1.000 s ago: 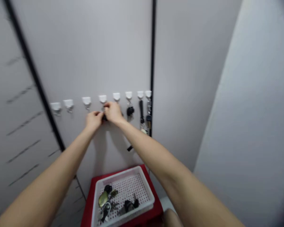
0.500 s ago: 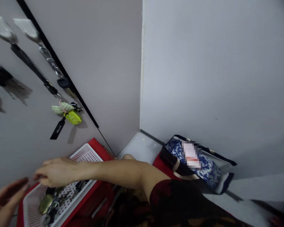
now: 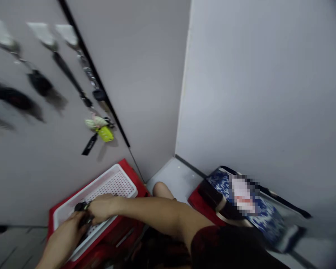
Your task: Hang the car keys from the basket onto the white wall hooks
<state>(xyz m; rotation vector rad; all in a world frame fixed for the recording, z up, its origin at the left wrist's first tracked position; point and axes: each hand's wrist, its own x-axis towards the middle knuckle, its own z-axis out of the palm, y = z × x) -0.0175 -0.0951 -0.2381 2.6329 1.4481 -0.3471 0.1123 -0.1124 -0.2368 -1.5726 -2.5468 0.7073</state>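
Observation:
Both my hands are down at the white perforated basket [image 3: 121, 183], close together over a dark bunch of keys [image 3: 80, 206]. My left hand [image 3: 67, 233] reaches in over the basket's near left part, its fingers curled at the dark keys. From the right, my right hand [image 3: 103, 207] bends down onto the same bunch, fingers closed against it. The hands and motion blur hide most of what lies beneath. On the wall, a lime-green key fob [image 3: 105, 133] hangs with a black tag [image 3: 89, 145] from a black strap [image 3: 68, 73].
The basket stands on a red stool [image 3: 128, 170] against the panel. White hooks [image 3: 42, 33] hold more dark keys [image 3: 40, 82] above it. A blue-and-white patterned bag [image 3: 271, 220] rests on a red surface [image 3: 201, 203] by the right wall. My knee [image 3: 161, 189] shows beyond my right arm.
My hands left the wall hooks, came down apart and empty-looking, and are now together in the basket at the keys. The view has turned right and down.

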